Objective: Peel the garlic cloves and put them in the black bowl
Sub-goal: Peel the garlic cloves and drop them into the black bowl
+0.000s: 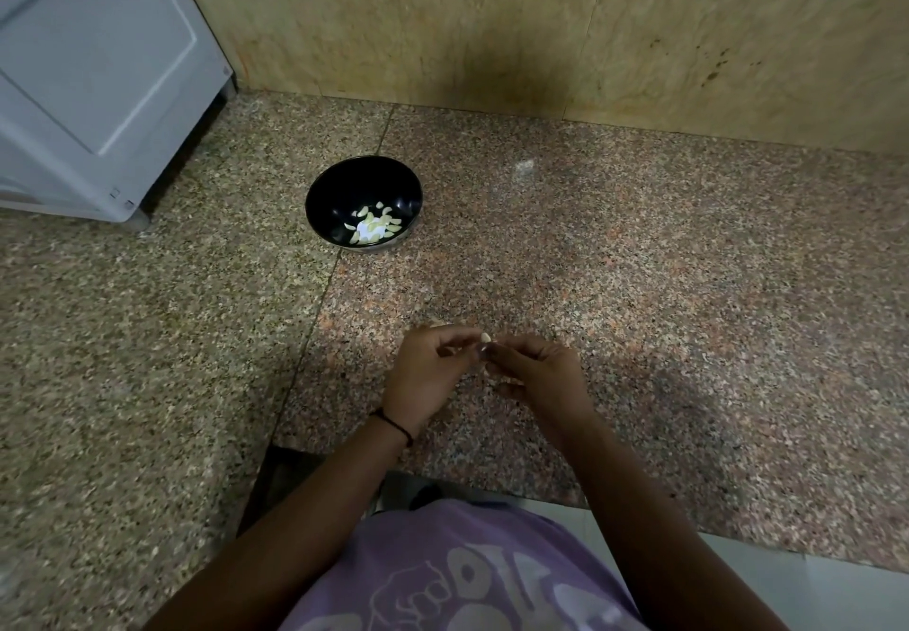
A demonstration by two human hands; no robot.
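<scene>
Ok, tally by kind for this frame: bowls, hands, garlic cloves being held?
black bowl: 1
hands: 2, left hand and right hand
garlic clove pinched between both hands: 1
Total: 4

Speckled granite counter (pixel 639 261); beige stone wall (pixel 492 15); grey cabinet (pixel 88 65) at left.

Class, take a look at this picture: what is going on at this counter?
A person at a speckled stone counter is peeling garlic. The left hand and right hand meet over the counter, both pinching one garlic clove. Farther back stands the black bowl, already holding a small pile of peeled cloves.
</scene>
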